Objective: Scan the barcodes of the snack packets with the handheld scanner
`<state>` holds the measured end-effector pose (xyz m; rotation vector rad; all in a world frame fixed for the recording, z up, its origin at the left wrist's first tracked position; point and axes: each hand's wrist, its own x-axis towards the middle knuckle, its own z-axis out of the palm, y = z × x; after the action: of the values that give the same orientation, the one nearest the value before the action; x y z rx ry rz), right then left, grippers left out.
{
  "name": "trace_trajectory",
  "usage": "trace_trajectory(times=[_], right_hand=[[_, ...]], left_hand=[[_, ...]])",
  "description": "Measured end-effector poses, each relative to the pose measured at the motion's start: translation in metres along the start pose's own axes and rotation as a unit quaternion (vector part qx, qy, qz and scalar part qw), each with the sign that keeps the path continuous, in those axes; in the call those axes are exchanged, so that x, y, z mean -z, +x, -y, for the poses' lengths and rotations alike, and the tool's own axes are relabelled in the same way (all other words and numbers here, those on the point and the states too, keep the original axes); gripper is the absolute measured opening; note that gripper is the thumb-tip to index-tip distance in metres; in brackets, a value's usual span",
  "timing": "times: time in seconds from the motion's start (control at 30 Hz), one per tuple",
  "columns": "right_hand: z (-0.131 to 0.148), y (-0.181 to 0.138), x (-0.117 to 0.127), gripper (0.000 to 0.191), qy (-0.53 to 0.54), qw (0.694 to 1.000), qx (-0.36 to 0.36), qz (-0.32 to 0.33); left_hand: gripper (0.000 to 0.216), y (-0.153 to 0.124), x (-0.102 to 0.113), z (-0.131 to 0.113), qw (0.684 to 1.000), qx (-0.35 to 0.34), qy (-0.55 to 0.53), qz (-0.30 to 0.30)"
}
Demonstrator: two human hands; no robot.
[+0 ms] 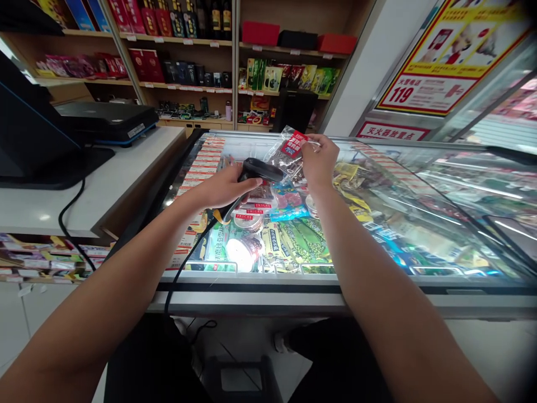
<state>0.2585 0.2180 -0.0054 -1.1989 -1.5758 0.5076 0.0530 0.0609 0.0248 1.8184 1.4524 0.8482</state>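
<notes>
A black barcode scanner (260, 169) is in my left hand (224, 186), its head tilted to the right over the glass-topped freezer (268, 300). The fingers wrap round its handle, and a black cord (183, 263) trails from it toward me. My right hand (319, 158) grips a clear plastic food packet (280, 150) with a red label at its upper right edge. The packet is held up just beyond the scanner head. What is inside the packet looks dark, but I cannot make it out. Round tubs (247, 252) and green packets (300, 238) lie inside the freezer below my hands.
At the left a white counter (126, 173) carries a black scale-like device (113, 120) and a dark monitor (33, 123). Shelves (180, 42) with bottles and boxes stand at the back. A low dark stool (239, 380) is by my legs. Posters (432, 73) hang at the right.
</notes>
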Motion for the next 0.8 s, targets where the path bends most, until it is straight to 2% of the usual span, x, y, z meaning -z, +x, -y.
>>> trace_trajectory(times=[0.3, 0.4, 0.5, 0.57, 0.63, 0.73, 0.8], right_hand=[[-0.005, 0.003, -0.001, 0.042, 0.032, 0.999, -0.015, -0.001], [-0.006, 0.007, 0.000, 0.039, 0.013, 1.000, -0.009, -0.006], [-0.007, 0.012, 0.008, 0.028, -0.022, 1.000, -0.009, -0.010], [-0.007, 0.014, 0.017, 0.018, -0.061, 0.997, -0.022, 0.032], [-0.003, 0.014, 0.029, 0.015, -0.138, 0.982, -0.047, 0.121], [0.007, 0.008, 0.045, 0.024, -0.285, 0.918, -0.072, 0.266], [0.014, 0.004, 0.049, 0.031, -0.348, 0.880, -0.055, 0.318]], left_hand=[[0.034, -0.001, -0.003, 0.000, 1.000, -0.022, 0.009, 0.003], [0.037, 0.000, -0.002, 0.001, 1.000, -0.010, -0.015, 0.019], [0.038, 0.002, 0.002, 0.004, 0.998, 0.025, -0.065, -0.004], [0.036, 0.004, 0.006, 0.008, 0.992, 0.051, -0.107, -0.039], [0.032, 0.006, 0.010, 0.012, 0.986, 0.060, -0.139, -0.070], [0.029, 0.011, 0.015, 0.018, 0.983, 0.052, -0.148, -0.094], [0.030, 0.013, 0.017, 0.021, 0.983, 0.048, -0.144, -0.102]])
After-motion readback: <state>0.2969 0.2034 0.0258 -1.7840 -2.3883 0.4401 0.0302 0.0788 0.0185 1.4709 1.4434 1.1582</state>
